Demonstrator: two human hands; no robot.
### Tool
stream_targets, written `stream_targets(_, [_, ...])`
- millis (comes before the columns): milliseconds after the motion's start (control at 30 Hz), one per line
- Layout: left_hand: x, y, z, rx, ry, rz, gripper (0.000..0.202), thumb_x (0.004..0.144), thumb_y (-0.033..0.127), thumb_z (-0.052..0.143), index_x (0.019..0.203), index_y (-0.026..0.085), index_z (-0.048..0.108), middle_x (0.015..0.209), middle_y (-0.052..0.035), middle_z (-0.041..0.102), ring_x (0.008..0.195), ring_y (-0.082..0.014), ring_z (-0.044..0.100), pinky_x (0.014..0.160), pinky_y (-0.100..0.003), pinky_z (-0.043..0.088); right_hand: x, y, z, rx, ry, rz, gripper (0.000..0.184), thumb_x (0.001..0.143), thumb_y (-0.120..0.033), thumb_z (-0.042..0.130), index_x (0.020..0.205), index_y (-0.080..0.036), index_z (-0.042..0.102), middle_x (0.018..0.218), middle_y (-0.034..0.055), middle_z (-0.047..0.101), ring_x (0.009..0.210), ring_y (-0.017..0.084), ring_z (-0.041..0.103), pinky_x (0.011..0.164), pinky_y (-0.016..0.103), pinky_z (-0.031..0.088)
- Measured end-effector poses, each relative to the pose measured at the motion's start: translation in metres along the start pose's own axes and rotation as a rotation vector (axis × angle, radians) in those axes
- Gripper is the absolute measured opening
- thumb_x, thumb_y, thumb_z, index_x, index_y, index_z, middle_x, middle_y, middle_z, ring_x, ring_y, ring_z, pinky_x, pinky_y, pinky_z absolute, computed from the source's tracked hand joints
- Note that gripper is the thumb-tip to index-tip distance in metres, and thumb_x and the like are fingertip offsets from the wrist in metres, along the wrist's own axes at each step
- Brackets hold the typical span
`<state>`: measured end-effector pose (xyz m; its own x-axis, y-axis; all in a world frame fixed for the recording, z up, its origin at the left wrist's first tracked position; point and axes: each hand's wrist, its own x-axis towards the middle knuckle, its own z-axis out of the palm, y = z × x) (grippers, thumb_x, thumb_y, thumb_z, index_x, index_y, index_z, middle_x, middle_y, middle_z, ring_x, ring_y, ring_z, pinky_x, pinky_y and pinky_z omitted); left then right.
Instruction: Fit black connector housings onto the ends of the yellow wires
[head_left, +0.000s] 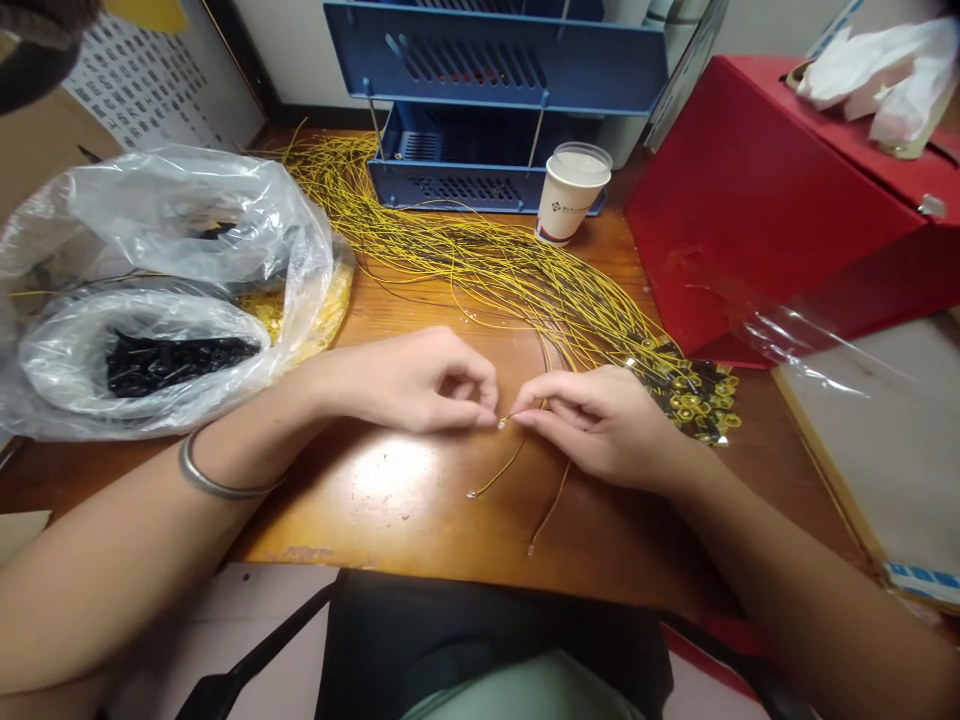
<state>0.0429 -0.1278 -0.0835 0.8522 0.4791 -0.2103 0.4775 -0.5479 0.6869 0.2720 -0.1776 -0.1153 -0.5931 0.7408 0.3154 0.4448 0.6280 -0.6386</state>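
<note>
My right hand (604, 420) pinches a thin wire between thumb and forefinger, just behind the small metal terminal (502, 424) at its end. Close by on the left, my left hand (424, 380) has its thumb and fingertips pressed together beside that terminal; anything between them is too small or hidden to make out. Below the right hand, a yellow wire (501, 470) and a darker wire (550, 507) run towards me over the wooden table (360, 510), each with a small terminal at its end. Behind both hands lies a long bundle of yellow and black wires (480, 245).
At left stands a clear plastic bag (300, 210) holding black parts (176, 362) and yellow parts (262, 312). Ring-ended pieces (694, 400) cluster at the bundle's right end. A paper cup (568, 200), a blue tray rack (465, 185) and a red box (742, 220) stand behind.
</note>
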Motion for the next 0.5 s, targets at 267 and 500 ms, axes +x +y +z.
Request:
stream_targets(267, [-0.001, 0.017, 0.02, 0.18, -0.086, -0.02, 0.011, 0.078, 0.031, 0.074, 0.08, 0.023, 0.068, 0.063, 0.0058, 0.064, 0.055, -0.0107, 0.055, 0.053, -0.022, 0.032, 0.003, 0.0, -0.012, 0.065, -0.355, 0.061, 0.014, 0.09, -0.018, 0.06, 0.089, -0.017, 0.074, 0.057, -0.0059, 0.054, 0.049, 0.006, 0.038, 0.054, 0.019, 0.032])
stream_targets(500, [-0.011, 0.023, 0.016, 0.451, 0.018, -0.136, 0.012, 0.086, 0.021, 0.057, 0.081, 0.025, 0.067, 0.069, 0.0013, 0.069, 0.06, -0.0163, 0.061, 0.055, -0.028, 0.028, 0.003, -0.023, -0.019, 0.134, -0.552, 0.237, 0.011, 0.079, -0.016, 0.071, 0.069, -0.018, 0.068, 0.05, -0.0075, 0.047, 0.047, 0.006, 0.037, 0.048, 0.021, 0.028])
